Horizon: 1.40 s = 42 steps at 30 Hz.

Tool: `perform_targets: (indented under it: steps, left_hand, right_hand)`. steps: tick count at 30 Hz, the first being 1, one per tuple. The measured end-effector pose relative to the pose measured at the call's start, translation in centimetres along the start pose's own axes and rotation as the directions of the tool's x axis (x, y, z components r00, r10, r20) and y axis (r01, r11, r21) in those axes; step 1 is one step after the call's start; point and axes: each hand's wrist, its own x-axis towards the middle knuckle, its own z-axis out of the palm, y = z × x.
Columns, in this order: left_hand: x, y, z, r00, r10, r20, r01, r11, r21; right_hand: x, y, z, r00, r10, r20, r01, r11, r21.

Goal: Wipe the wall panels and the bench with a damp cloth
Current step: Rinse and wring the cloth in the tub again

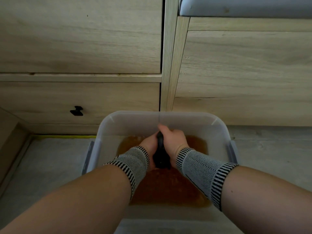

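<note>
Dark cloth [161, 153], wet-looking, twisted into a thick rope shape, held upright-ish over clear plastic tub [108, 125] w/ rounded corners and grey side latches. Brownish, murky water [168, 188] in tub bottom, rippled surface. Both hands wrapped round the cloth: left hand [149, 143] gripping from the left side, right hand [173, 138] curled over the top and right side, thumb up toward far rim. Cloth sandwiched btwn the two palms, lower end hanging out below wrists, just above or touching water, can't tell which. Knit wrist sleeves [135, 162], grey dotted weave w/ black-white striped cuffs, on both forearms; forearms bare behind them, blocking near part of tub. Light oak-grain wall panels [81, 39] behind tub, matte, horizontal seams, vertical trim strip [170, 65] btwn left and right sections. Small black knob [76, 110] on lower left panel. Grey padded bench [244, 5] edge at top right, smooth upholstery, well apart from hands. Pale grey floor [50, 166], yellow strip [65, 136] along base of left panel
</note>
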Motion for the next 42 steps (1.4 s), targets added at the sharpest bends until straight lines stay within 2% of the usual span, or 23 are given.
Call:
perform_targets:
  steps: [1, 2, 4, 6, 9, 10, 13, 15, 18, 20, 21, 25, 28, 30, 31, 32, 34, 36, 38, 39, 40, 41, 42]
  left_hand:
    - [0.3, 0.1, 0.0, 1.000, 0.007, -0.024, -0.007, 1.000, 0.024]
    - [0.9, 0.2, -0.2, 0.998, 0.019, -0.056, -0.015, 0.998, 0.061]
    - [1.3, 0.2, -0.1, 0.991, 0.054, -0.121, -0.034, 0.986, 0.162]
    - [1.6, 0.0, -0.3, 0.980, 0.069, -0.187, -0.029, 0.978, 0.208]
    - [1.9, 0.3, -1.1, 0.926, 0.147, -0.347, -0.039, 0.953, 0.301]
    - [2.0, 0.4, -1.6, 0.906, 0.156, -0.393, -0.055, 0.965, 0.258]
    - [1.7, 0.8, -2.5, 0.911, 0.128, -0.392, -0.035, 0.971, 0.235]
    - [1.8, 0.4, -2.5, 0.940, 0.083, -0.330, 0.024, 0.951, 0.307]
    - [1.2, -0.2, -1.6, 0.974, -0.075, -0.212, 0.123, 0.967, 0.223]
    - [0.7, -0.1, -1.1, 0.989, -0.106, -0.102, 0.124, 0.975, 0.184]
    - [0.5, 0.1, -1.0, 0.993, -0.103, -0.056, 0.111, 0.983, 0.147]
    - [-0.2, 0.5, -0.6, 1.000, -0.020, 0.013, 0.020, 1.000, -0.010]
    - [-0.7, 0.2, 0.2, 1.000, 0.025, -0.001, -0.025, 1.000, -0.001]
    - [0.0, 0.3, 0.0, 0.993, 0.080, -0.087, -0.074, 0.995, 0.067]
    - [0.2, 0.3, 0.0, 0.980, 0.125, -0.154, -0.106, 0.986, 0.129]
    - [0.7, 0.2, -0.1, 0.969, 0.168, -0.179, -0.131, 0.970, 0.203]
    - [1.2, -0.1, -0.4, 0.944, 0.255, -0.212, -0.158, 0.908, 0.389]
    - [1.9, 0.2, -1.0, 0.921, 0.263, -0.288, -0.088, 0.859, 0.505]
    - [2.0, 0.3, -1.9, 0.892, 0.238, -0.386, 0.017, 0.833, 0.553]
    - [2.0, 0.3, -2.5, 0.882, 0.230, -0.412, 0.043, 0.830, 0.556]
    - [2.1, 0.4, -2.7, 0.876, 0.212, -0.432, 0.053, 0.850, 0.524]
    - [2.2, 0.5, -3.0, 0.885, 0.187, -0.427, 0.042, 0.880, 0.472]
    - [1.9, 0.4, -3.1, 0.898, 0.163, -0.408, 0.045, 0.889, 0.455]
  right_hand:
    - [0.2, 0.0, -0.2, 1.000, -0.026, -0.015, 0.025, 0.999, -0.044]
    - [0.4, 0.1, -0.5, 0.996, -0.083, -0.019, 0.079, 0.984, -0.161]
    - [0.5, 0.2, -1.2, 0.982, -0.188, 0.007, 0.173, 0.884, -0.435]
    - [1.6, 1.2, -2.2, 0.977, -0.211, 0.002, 0.169, 0.777, -0.606]
    - [3.0, 3.2, -3.6, 0.995, -0.102, 0.006, 0.078, 0.724, -0.685]
    - [3.1, 3.8, -4.0, 0.999, -0.022, 0.046, 0.048, 0.699, -0.713]
    - [3.0, 4.7, -4.7, 0.989, 0.129, 0.067, -0.029, 0.627, -0.779]
    - [2.8, 3.5, -4.7, 0.980, 0.189, 0.068, -0.078, 0.668, -0.740]
    - [2.0, 1.2, -3.2, 0.958, 0.225, 0.176, -0.145, 0.914, -0.378]
    - [0.7, 0.3, -2.2, 0.963, 0.209, 0.170, -0.192, 0.975, -0.112]
    - [0.3, 0.0, -1.7, 0.967, 0.200, 0.160, -0.197, 0.980, -0.039]
    - [-0.4, -0.1, -0.1, 0.996, 0.007, 0.094, -0.006, 1.000, -0.003]
    - [0.0, 0.1, 0.0, 0.997, -0.069, 0.035, 0.070, 0.997, -0.037]
    - [0.3, 0.4, -0.3, 0.992, -0.125, -0.004, 0.123, 0.984, -0.130]
    - [0.5, 0.4, -0.7, 0.983, -0.183, 0.001, 0.178, 0.951, -0.254]
    - [0.6, 0.6, -1.1, 0.967, -0.251, 0.034, 0.241, 0.871, -0.427]
    - [1.4, 1.3, -2.1, 0.941, -0.318, 0.120, 0.303, 0.626, -0.719]
    - [2.5, 2.6, -3.3, 0.942, -0.286, 0.172, 0.301, 0.501, -0.811]
    - [3.1, 4.1, -4.0, 0.959, -0.126, 0.253, 0.283, 0.430, -0.858]
    - [3.3, 4.9, -4.3, 0.961, -0.005, 0.277, 0.261, 0.358, -0.897]
    - [3.2, 5.5, -4.6, 0.949, 0.090, 0.301, 0.274, 0.230, -0.934]
    - [3.2, 5.7, -4.8, 0.947, 0.137, 0.292, 0.271, 0.150, -0.951]
    - [3.6, 5.5, -4.9, 0.951, 0.143, 0.274, 0.258, 0.122, -0.958]
